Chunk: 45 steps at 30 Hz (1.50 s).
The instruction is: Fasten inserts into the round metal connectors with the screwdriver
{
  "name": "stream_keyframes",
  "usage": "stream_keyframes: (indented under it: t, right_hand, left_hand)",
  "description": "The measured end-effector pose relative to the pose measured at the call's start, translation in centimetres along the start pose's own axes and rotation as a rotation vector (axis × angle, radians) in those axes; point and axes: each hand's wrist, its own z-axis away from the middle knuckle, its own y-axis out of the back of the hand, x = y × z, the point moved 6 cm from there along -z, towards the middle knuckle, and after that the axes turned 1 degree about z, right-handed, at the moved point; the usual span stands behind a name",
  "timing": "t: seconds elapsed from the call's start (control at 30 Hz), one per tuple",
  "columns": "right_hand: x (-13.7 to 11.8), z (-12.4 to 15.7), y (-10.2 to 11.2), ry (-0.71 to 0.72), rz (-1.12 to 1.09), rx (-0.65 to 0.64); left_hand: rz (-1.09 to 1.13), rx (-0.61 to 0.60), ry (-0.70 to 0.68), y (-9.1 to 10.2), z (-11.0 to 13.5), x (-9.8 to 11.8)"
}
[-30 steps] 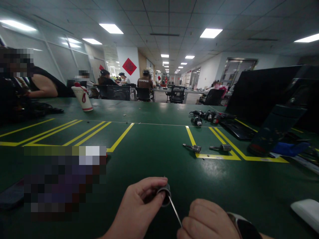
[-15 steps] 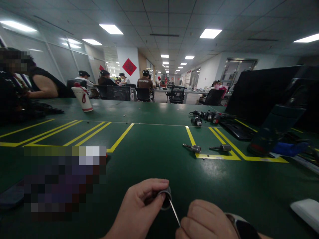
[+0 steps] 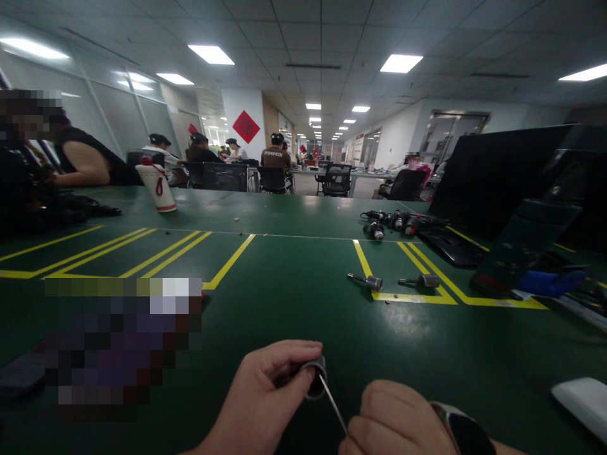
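My left hand (image 3: 272,388) pinches a short, hollow grey metal cylinder (image 3: 314,395) between thumb and fingers, its open end turned toward me. A thin, straight metal rod (image 3: 334,403) leans into that opening from the lower right. My right hand (image 3: 391,417) is closed around the rod's lower end, so any handle or bend there is hidden. How the rod's tip meets the inside of the cylinder cannot be made out. Beyond my hands lie two metal cylinders with thin shanks, a left one (image 3: 374,282) and a right one (image 3: 429,281), beside several tiny dark pieces.
The green table (image 3: 294,272) carries yellow tape lines. A blurred-out flat item (image 3: 123,347) lies at the left, and a white cup (image 3: 159,186) stands farther back. On the right are a dark bottle (image 3: 524,246), a black monitor (image 3: 493,183) and a white object (image 3: 583,404). People sit beyond.
My right hand has shifted slightly to the right with the rod, whose upper part sits a little differently in the opening. My left hand and the cylinder have barely moved.
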Motion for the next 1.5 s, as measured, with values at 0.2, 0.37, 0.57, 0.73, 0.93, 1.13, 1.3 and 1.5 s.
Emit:
stream_keyframes:
  t: [0.2,0.37,0.57,0.73,0.93,1.13,1.3,1.5]
  right_hand:
    - [-0.2,-0.1,0.0,0.076,0.029,-0.123]
    - [-0.2,0.3,-0.4,0.072,0.077,-0.084]
    - [-0.3,0.0,-0.3,0.101,0.075,-0.083]
    - [0.2,-0.5,0.5,0.015,-0.062,-0.045]
    - [0.8,-0.6,1.2,-0.034,-0.184,0.084]
    - [1.0,-0.7,1.1,-0.054,-0.2,0.131]
    - [1.1,-0.5,1.1,-0.084,-0.241,0.172]
    - [1.0,-0.6,1.1,-0.078,-0.246,0.161]
  left_hand:
    - [-0.028,-0.013,0.024,-0.1,0.1,0.4]
    - [-0.037,-0.019,0.043,-0.1,0.0,0.1]
    - [-0.043,-0.045,0.008,-0.2,0.0,-0.2]
    - [-0.067,-0.043,0.034,-0.3,0.1,0.3]
    - [-0.062,-0.065,0.045,-0.2,0.0,-0.2]
    - [-0.056,-0.077,0.054,-0.2,-0.1,-0.4]
    - [-0.078,-0.07,0.068,-0.2,0.0,-0.1]
    - [-0.093,-0.081,0.062,-0.1,0.1,-0.3]
